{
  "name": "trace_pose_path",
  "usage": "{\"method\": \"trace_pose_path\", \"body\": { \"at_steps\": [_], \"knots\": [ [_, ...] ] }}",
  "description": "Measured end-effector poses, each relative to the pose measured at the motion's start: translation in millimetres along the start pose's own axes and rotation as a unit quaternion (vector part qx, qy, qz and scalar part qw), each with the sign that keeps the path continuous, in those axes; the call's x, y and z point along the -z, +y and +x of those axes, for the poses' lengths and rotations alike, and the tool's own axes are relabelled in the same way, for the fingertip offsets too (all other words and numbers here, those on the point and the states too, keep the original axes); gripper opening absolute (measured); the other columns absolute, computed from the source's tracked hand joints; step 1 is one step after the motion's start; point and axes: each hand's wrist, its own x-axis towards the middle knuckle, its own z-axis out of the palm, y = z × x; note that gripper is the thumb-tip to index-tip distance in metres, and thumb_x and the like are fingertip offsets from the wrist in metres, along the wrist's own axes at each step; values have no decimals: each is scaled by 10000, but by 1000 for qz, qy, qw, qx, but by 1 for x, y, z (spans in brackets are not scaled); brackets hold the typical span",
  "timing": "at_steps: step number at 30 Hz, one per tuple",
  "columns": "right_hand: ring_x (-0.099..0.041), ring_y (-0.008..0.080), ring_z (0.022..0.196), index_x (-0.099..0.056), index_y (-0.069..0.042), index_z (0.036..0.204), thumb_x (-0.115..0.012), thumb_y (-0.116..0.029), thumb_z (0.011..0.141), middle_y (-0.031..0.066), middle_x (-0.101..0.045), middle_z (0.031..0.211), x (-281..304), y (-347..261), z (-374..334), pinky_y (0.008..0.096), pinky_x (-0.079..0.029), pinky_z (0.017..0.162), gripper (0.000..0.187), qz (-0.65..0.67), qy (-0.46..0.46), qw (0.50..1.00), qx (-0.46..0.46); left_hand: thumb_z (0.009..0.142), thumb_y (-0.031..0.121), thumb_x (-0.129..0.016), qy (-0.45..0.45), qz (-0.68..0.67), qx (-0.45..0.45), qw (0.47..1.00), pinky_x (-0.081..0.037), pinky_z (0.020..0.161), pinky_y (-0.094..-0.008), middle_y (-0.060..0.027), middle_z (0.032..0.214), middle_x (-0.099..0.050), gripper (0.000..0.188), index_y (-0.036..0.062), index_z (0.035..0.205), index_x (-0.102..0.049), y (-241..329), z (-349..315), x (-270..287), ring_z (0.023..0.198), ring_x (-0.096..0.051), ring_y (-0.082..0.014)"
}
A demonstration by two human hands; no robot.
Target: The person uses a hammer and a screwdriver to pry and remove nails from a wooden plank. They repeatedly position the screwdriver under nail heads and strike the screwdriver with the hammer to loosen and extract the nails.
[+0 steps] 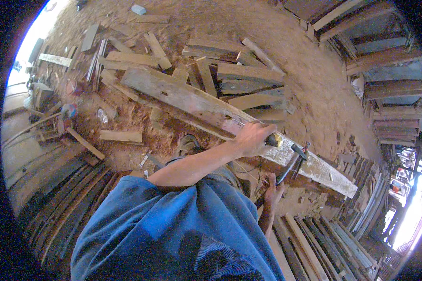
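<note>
A long, weathered plank (192, 99) runs slantwise in front of me, its right end whitish and worn. My left hand (254, 139) is closed over the plank around a small yellow-and-black tool (275, 140); its kind is mostly hidden by the fingers. Lower down, beside the plank's near edge, my right hand (270, 186) grips the lower end of a hammer-like tool (298, 151) with a dark crosspiece and slim shaft. The crosspiece lies over the plank's whitish face. A thin reddish part is next to it, too small to make out.
Loose boards (251, 72) lie heaped beyond the plank on reddish dirt ground. A short board (121, 136) lies left of my foot (188, 143). Long timbers (309, 243) are stacked at lower right, more boards (65, 210) at lower left. Wooden framing (380, 61) stands upper right.
</note>
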Motion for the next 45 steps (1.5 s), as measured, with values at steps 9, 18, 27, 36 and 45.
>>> {"method": "trace_pose_path", "body": {
  "at_steps": [9,18,27,36,45],
  "knots": [
    [-459,92,496,-478,-13,1142,-468,-404,1013,1,-445,649,-7,-111,-43,242,-401,437,412,-30,-3,987,156,653,188,-780,91,-55,70,992,-523,663,-481,-166,787,-670,382,101,971,-584,-2,10,-2,751,-652,-394],
    [-511,121,571,-529,-30,1133,-467,-314,1019,20,-504,690,-17,-141,-57,276,-405,501,313,-315,-23,885,343,669,157,-762,124,-113,134,977,-504,623,-455,-141,753,-660,312,102,928,-597,-13,17,-9,702,-650,-356],
    [-420,49,490,-495,-54,1108,-450,-321,1026,-19,-429,635,-13,-126,-58,191,-330,419,283,-165,-8,957,240,662,123,-719,163,-95,62,980,-493,622,-485,-153,750,-652,301,114,924,-569,-10,12,-4,713,-639,-387],
    [-462,79,551,-511,-39,1094,-477,-321,1014,-2,-468,681,2,-100,-48,248,-376,463,295,-154,-21,977,147,729,162,-670,41,38,77,995,-514,663,-509,-180,789,-661,291,102,976,-528,-11,12,-13,758,-653,-397],
    [-429,50,516,-511,-69,1120,-473,-327,1018,-30,-432,656,13,-85,-45,217,-358,423,280,-72,-40,993,86,779,180,-635,-116,125,93,981,-536,722,-530,-207,836,-682,222,56,961,-659,0,26,-16,781,-667,-422]
  ]
}}
